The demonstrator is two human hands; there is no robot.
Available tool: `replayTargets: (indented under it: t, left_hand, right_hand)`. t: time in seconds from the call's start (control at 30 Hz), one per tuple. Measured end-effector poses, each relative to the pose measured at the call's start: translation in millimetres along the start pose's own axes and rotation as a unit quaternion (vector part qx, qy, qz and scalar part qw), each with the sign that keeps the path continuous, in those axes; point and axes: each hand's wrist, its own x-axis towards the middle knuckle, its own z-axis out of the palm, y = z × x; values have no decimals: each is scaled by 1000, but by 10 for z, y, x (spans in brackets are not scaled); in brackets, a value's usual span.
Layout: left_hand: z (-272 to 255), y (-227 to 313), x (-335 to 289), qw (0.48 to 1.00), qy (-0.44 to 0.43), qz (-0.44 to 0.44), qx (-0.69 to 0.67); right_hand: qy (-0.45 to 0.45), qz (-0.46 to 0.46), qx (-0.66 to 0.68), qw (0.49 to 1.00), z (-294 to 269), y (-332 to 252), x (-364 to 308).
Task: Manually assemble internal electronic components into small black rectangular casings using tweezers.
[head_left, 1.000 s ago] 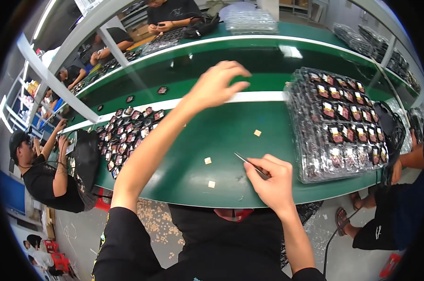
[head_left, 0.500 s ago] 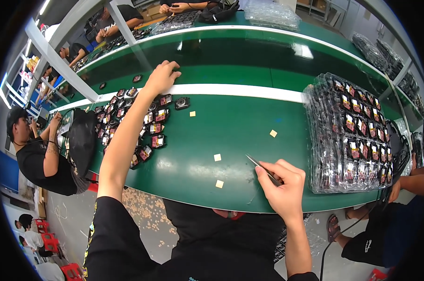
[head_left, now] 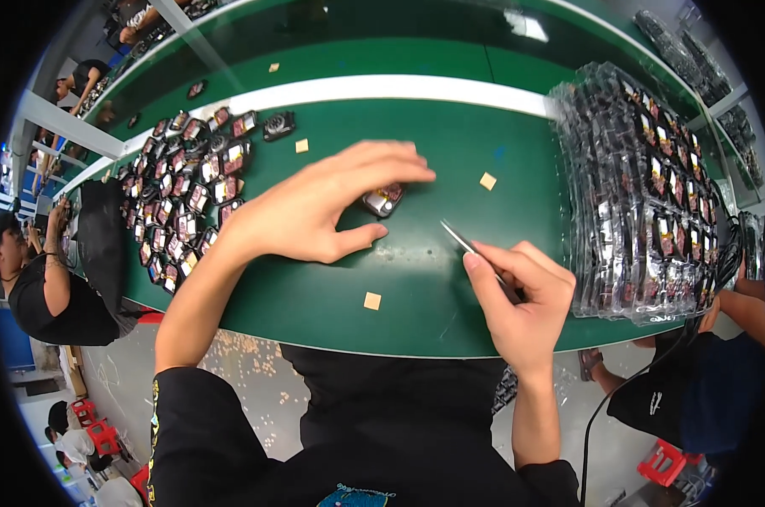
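Observation:
My left hand [head_left: 327, 203] is spread low over the middle of the green table, palm down. Its thumb and fingers stand apart around a small black camera-like device [head_left: 386, 203] with a coloured label; the fingers partly cover it, and a small gap shows between it and the thumb. In my right hand [head_left: 522, 296] a pair of metal tweezers [head_left: 457, 237] is pinched, tips pointing up and left toward the device. Small yellowish square pieces lie around: one square [head_left: 371, 301] near the front, one square [head_left: 488, 181] at right, another square [head_left: 301, 145] further back.
A heap of similar black devices [head_left: 180, 182] covers the table's left, with a single device [head_left: 278, 125] beside it. Stacked clear plastic trays [head_left: 623, 220] full of devices stand at right. A white rail [head_left: 416, 87] crosses the back. Co-workers sit at left; another person stands at right.
My left hand has come from the far rail to the table's middle, over a device. The tweezers stay in my right hand. The whole view has shifted, and one yellowish square is now out of sight.

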Motion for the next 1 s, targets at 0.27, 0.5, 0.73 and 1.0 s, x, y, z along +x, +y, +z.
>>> replayTargets:
  t: [0.27,0.5,0.73,1.0]
  left_hand:
    - [11,-18,-137,986,70,-73,130]
    - [102,-43,-122,999,33,-2,-12]
    - [237,47,-113,998,-27,-16,-53]
    - [249,14,-75,999,-22,-5,-44]
  right_hand:
    - [-21,39,-8,999,6,6,-12]
    - [-46,44,-5,998,-25,22,-13]
    - [-89,-22,-42,995,-8,18,34]
    - [-90,-28,-47,994,24,60,42]
